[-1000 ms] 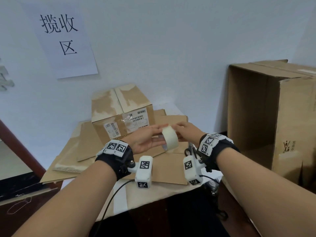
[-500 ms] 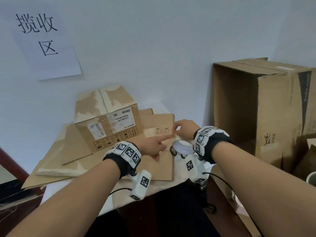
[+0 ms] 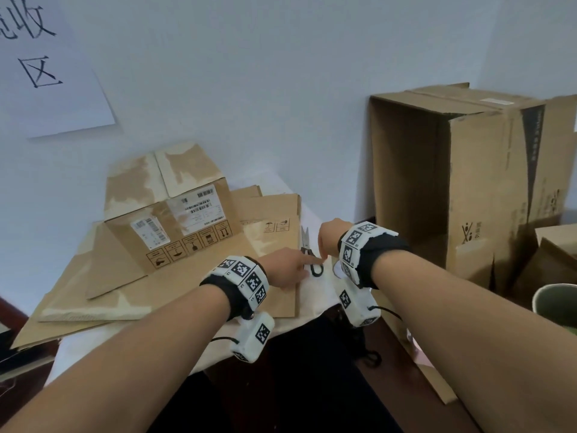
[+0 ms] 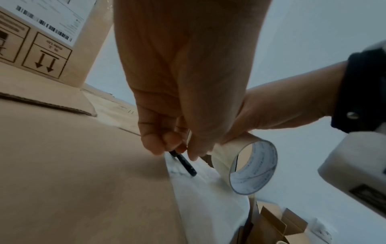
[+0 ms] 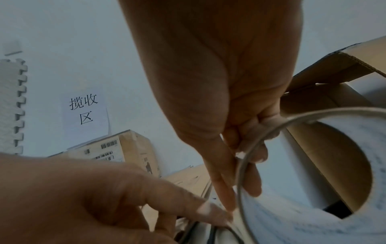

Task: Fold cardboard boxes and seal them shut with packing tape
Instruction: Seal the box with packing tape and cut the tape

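My right hand (image 3: 328, 242) hovers over the table's right edge and holds the beige tape roll (image 4: 253, 166) by its rim; in the head view the wrist hides most of the roll. The right wrist view shows the fingers (image 5: 248, 148) pinching the roll (image 5: 313, 165). Just to the left, my left hand (image 3: 312, 261) pinches the black handle of the scissors (image 3: 307, 245), which lie on the white cloth; its fingers (image 4: 158, 140) curl onto the handle (image 4: 184, 163). A taped, labelled box (image 3: 168, 214) stands on flat cardboard sheets (image 3: 218, 285).
A tall cardboard box (image 3: 452, 182) lying open on its side stands right of the table (image 3: 315, 295). A pale round bin (image 3: 555, 307) is at the far right. A paper sign (image 3: 46, 73) hangs on the wall. More small boxes (image 4: 277, 227) sit on the floor.
Both hands came down from in front of the box to the table's right edge. My left hand let go of the tape roll and reached onto the scissors; the right hand kept the roll.
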Available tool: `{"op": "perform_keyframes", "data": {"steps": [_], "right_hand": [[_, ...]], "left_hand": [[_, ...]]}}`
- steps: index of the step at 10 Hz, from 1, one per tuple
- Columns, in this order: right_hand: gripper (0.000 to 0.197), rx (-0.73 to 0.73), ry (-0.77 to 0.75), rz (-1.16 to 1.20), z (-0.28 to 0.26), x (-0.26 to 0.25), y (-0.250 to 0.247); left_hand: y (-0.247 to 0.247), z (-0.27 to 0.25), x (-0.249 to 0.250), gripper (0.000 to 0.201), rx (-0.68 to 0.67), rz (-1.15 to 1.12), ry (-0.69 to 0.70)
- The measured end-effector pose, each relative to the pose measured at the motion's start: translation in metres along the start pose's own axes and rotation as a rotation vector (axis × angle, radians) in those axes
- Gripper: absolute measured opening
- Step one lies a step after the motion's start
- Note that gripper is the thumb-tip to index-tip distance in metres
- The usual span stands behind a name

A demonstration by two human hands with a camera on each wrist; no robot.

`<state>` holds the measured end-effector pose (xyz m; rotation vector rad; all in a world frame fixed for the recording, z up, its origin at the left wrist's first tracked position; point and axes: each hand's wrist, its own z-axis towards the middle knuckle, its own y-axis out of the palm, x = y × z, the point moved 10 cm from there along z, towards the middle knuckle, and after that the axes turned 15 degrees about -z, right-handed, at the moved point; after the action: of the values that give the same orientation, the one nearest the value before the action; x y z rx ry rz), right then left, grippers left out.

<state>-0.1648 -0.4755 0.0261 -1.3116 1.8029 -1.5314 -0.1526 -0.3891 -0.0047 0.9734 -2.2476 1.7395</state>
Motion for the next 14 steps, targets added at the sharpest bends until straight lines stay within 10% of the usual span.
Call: {"op": "perform_keyframes", "data": {"steps": [3,10,14], "right_hand": [[0.017,-0.148,-0.067,-0.115,-0.008,-0.013,0.023],[0.018,0.024,-0.010,0.008,-0.019,-0.025,-0.005],[0.021,0.217,-0.126,0.973,0.013,-0.091,-0.097]], "left_hand": [[-0.019,-0.009,-0.019,0.032,0.076,-0.111,0.021],[-0.071,-0.064,-0.070,0.027,0.268,-0.380,-0.041],[-0.150,-0.154,-0.129,0.023,0.644,-0.483,-0.079]]}}
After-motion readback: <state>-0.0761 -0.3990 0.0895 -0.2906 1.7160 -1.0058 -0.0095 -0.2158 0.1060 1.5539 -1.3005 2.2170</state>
